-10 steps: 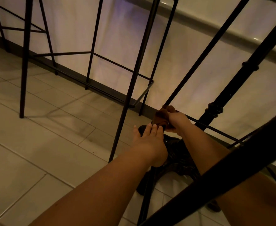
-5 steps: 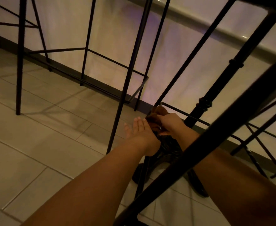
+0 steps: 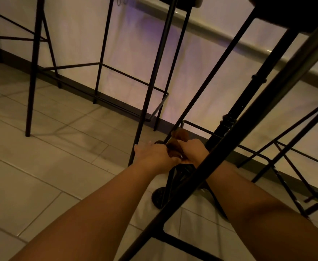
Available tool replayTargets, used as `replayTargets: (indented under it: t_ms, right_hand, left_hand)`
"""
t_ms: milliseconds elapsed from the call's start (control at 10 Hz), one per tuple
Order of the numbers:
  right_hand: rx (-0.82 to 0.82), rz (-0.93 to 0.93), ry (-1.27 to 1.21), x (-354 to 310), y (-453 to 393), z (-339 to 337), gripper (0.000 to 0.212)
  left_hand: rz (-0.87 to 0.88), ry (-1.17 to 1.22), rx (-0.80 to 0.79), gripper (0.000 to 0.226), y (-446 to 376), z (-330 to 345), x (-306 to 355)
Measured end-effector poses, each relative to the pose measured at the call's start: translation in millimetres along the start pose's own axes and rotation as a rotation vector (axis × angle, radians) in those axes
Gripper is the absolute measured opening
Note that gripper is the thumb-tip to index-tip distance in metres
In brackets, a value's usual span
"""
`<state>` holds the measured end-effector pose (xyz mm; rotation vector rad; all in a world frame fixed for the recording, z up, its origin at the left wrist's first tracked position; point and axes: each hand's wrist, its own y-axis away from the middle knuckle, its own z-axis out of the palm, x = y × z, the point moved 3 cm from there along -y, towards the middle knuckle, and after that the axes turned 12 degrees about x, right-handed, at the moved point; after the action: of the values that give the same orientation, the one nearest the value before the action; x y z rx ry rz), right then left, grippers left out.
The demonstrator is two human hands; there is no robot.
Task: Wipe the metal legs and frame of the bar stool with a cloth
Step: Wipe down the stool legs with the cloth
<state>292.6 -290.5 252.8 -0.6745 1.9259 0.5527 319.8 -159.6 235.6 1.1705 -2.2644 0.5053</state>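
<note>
Brown and soft, the cloth (image 3: 177, 146) is bunched low around a thin slanted leg of the bar stool (image 3: 207, 85), close to the floor, where the right hand (image 3: 193, 150) grips it. Limp and light, it should conform to the stiff dark metal rod if kept wrapped around it. Just left of the cloth, the left hand (image 3: 155, 153) lies with fingers straight, reaching toward a neighbouring leg (image 3: 150, 87) above pale floor tiles (image 3: 47, 162).
</note>
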Motion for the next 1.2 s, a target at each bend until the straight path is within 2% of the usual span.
replayTargets:
  t_ms: [100,200,300,400,500,600,700,800,1100,1200]
  right_hand:
    - [0.049,0.094,0.146,8,-9,-3,0.016]
    - [0.113,0.180,0.204,12,-16,-14,0.014]
    - [0.091,0.166,0.171,15,-26,-18,0.017]
    - [0.111,0.167,-0.001,19,-41,-9,0.014]
    - [0.089,0.123,-0.095,18,-57,5,0.011]
    - [0.111,0.024,0.049,15,-74,13,0.016]
    - [0.178,0.062,0.132,8,-88,8,0.035]
    - [0.142,0.092,0.236,-2,-95,11,0.023]
    - [0.265,0.146,0.227,-10,-117,23,0.034]
    - [0.238,0.242,0.150,-8,-127,23,0.039]
  left_hand:
    - [-0.026,0.029,0.014,0.049,5,-3,2]
    - [-0.044,0.033,0.035,0.044,7,-4,13]
    - [0.025,-0.118,-0.033,0.067,8,3,23]
    - [0.124,-0.257,-0.084,0.077,3,12,27]
    - [0.144,-0.312,-0.120,0.081,-12,18,29]
    - [0.174,-0.352,-0.130,0.082,-27,22,29]
    - [0.186,-0.372,-0.131,0.084,-38,27,27]
    - [0.196,-0.387,-0.109,0.077,-43,32,26]
    - [0.189,-0.406,-0.055,0.078,-46,45,24]
    - [0.176,-0.391,-0.037,0.076,-47,49,22]
